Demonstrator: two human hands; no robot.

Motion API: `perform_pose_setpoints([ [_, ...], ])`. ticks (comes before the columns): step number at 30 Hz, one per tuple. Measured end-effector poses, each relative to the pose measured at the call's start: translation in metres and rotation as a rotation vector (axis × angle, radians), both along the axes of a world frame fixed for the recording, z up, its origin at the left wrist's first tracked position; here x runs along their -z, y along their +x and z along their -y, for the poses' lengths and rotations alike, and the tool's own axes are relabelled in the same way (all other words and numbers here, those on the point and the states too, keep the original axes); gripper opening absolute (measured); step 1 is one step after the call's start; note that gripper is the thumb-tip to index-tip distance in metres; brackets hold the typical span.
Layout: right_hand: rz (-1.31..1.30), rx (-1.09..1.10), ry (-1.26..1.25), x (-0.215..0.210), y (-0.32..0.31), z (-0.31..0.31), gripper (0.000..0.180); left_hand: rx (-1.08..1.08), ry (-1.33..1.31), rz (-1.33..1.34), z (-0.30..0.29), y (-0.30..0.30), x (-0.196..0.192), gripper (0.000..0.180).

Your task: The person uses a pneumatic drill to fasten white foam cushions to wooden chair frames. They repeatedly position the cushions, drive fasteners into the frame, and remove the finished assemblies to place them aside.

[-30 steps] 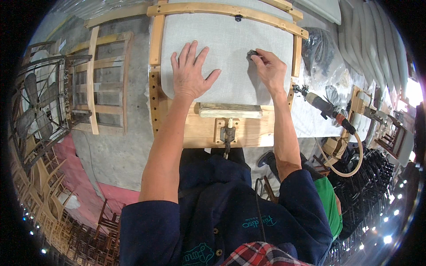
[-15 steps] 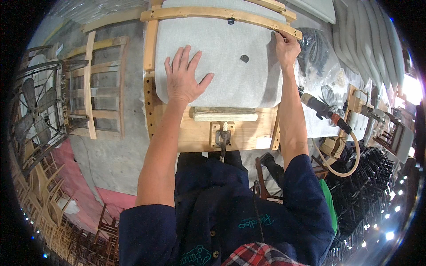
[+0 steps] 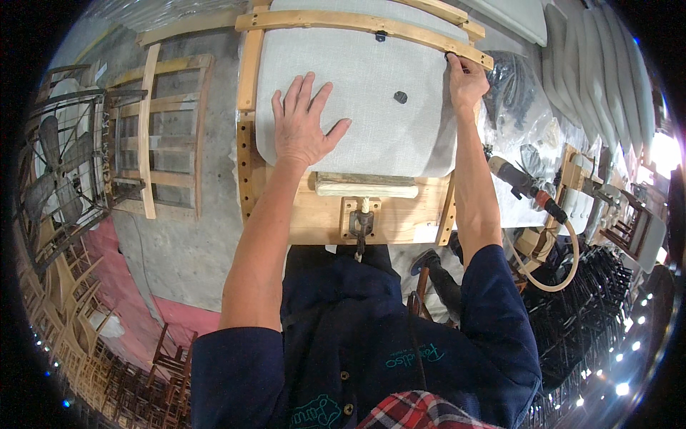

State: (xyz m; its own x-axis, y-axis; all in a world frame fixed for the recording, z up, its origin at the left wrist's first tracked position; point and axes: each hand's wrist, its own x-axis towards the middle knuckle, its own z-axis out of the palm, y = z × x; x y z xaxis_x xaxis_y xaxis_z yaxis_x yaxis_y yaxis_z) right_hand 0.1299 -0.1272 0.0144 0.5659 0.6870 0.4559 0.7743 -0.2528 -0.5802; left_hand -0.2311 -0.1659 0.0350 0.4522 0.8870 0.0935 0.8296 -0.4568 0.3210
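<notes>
A pale grey upholstered panel [image 3: 357, 129] with rounded corners lies flat on a wooden bench jig. My left hand [image 3: 304, 129] rests on its left part with fingers spread, holding nothing. At the panel's far right edge, my right hand [image 3: 469, 80] pinches a small dark piece by the end of a curved wooden bar [image 3: 343, 19]; what exactly it is stays too small to tell. A similar black piece [image 3: 381, 36] sits against the bar's middle. On the panel's fabric there is a round dark patch [image 3: 400, 97].
In front of me a wooden block [image 3: 366, 189] and a metal clamp [image 3: 363, 223] sit at the bench's near edge. To the right lie a power or air tool [image 3: 513, 177] with a hose and plastic bags [image 3: 525, 93]. Grey panels [image 3: 593, 71] stand behind; a wooden pallet [image 3: 161, 136] is left.
The whole view has shifted slightly. My left hand stays flat on the panel and my right hand stays at the bar's end. Another person's leg and shoe at lower right show more.
</notes>
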Motion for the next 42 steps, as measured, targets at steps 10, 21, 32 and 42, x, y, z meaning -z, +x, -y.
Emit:
perform_pose_setpoints([
  [10,0.052,0.059,0.077,0.008,-0.025,-0.006,0.022,0.003,0.004,0.009,-0.001,0.0,0.002,0.075],
  [21,-0.088,0.013,0.035,0.011,-0.025,0.005,0.028,-0.007,-0.008,-0.023,0.0,-0.001,0.0,0.074],
  [32,-0.19,-0.622,-0.296,-0.05,-0.113,0.067,0.021,-0.012,0.048,0.063,0.001,-0.003,0.006,0.074],
  [42,-0.239,-0.628,-0.101,-0.026,-0.192,-0.018,0.02,-0.024,0.052,0.111,0.0,-0.003,0.004,0.076],
])
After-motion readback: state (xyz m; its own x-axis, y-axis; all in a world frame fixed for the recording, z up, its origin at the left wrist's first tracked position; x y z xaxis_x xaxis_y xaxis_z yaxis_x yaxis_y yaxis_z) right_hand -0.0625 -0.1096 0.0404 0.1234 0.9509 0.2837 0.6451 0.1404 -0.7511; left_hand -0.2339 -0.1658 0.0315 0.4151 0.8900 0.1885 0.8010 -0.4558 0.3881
